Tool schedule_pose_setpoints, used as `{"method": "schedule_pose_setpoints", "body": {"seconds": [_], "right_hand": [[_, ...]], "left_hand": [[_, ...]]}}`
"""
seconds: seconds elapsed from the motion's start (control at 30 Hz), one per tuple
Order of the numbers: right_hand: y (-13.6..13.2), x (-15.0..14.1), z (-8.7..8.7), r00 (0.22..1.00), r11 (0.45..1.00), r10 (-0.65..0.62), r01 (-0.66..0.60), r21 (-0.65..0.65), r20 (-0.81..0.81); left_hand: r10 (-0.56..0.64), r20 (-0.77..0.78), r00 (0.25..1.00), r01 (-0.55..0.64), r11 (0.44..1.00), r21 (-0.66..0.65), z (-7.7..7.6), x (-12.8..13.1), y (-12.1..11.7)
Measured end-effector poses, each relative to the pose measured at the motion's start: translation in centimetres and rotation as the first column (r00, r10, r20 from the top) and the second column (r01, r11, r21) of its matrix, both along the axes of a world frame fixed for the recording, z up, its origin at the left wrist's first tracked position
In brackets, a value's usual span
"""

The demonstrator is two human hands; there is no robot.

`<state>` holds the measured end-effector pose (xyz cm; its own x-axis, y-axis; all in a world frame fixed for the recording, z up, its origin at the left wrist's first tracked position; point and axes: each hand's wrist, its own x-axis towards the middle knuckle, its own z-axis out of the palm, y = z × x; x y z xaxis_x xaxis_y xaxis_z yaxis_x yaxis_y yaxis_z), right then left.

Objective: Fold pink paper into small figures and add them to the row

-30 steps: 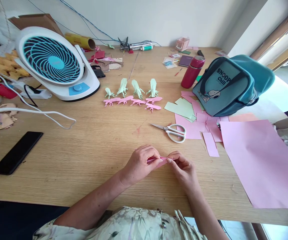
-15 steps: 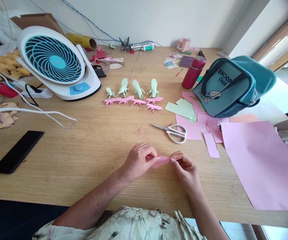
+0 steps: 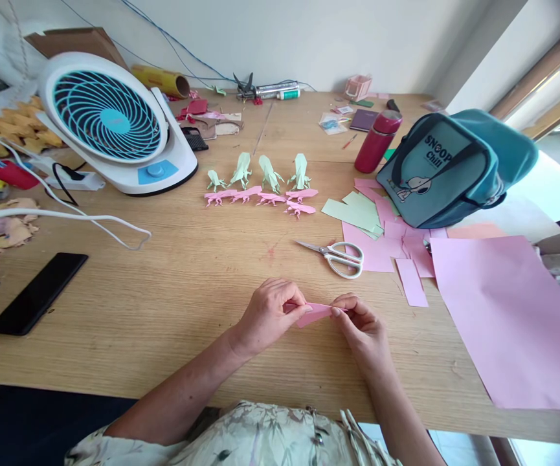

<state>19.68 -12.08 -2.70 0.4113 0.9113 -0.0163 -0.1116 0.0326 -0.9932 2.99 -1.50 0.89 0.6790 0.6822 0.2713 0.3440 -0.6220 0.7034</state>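
Note:
Between my hands, just above the wooden table (image 3: pixel 173 278), is a small piece of folded pink paper (image 3: pixel 314 314) that narrows to a point on the right. My left hand (image 3: pixel 274 309) pinches its wider left part between thumb and fingers, hiding some of it. The thumb and fingertips of my right hand (image 3: pixel 361 330) grip the pointed right end. White-handled scissors (image 3: pixel 335 256) lie open just beyond my hands. Farther back stand several green folded paper insects (image 3: pixel 270 173), with several pink folded paper insects (image 3: pixel 300 208) in front of them.
At right are pink paper scraps (image 3: pixel 410 282), green strips (image 3: pixel 352 211), a large pink sheet (image 3: pixel 513 317), a teal bag (image 3: pixel 435 169) and a red flask (image 3: pixel 377 142). To the left are a fan (image 3: pixel 114 121), a white cable (image 3: pixel 76 213) and a black phone (image 3: pixel 39 293).
Both hands keep their hold on the folded pink paper, whose visible face has tilted slightly. The view has shifted a little; the other things stay in place.

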Motion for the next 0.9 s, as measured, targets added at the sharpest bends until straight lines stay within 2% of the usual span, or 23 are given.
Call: {"method": "schedule_pose_setpoints", "body": {"seconds": [0.23, 0.33, 0.57, 0.9], "right_hand": [[-0.05, 0.03, -0.09, 1.000, 1.000, 0.007, -0.008, -0.028, -0.020], [0.01, 0.00, 0.01, 0.999, 0.998, 0.036, -0.038, -0.059, -0.030], [0.16, 0.14, -0.01, 0.993, 0.994, 0.090, -0.086, -0.063, 0.077], [0.08, 0.34, 0.00, 0.993, 0.993, 0.111, -0.108, -0.055, 0.045]], "left_hand": [[0.004, 0.004, 1.000, -0.004, 1.000, -0.008, 0.88, 0.10, 0.02], [-0.031, -0.002, 1.000, 0.031, 0.999, 0.015, 0.91, 0.19, -0.03], [-0.093, 0.018, 0.996, 0.092, 0.996, 0.019, 0.83, 0.44, -0.15], [-0.109, 0.014, 0.994, 0.109, 0.994, 0.031, 1.06, 0.59, -0.07]]}}
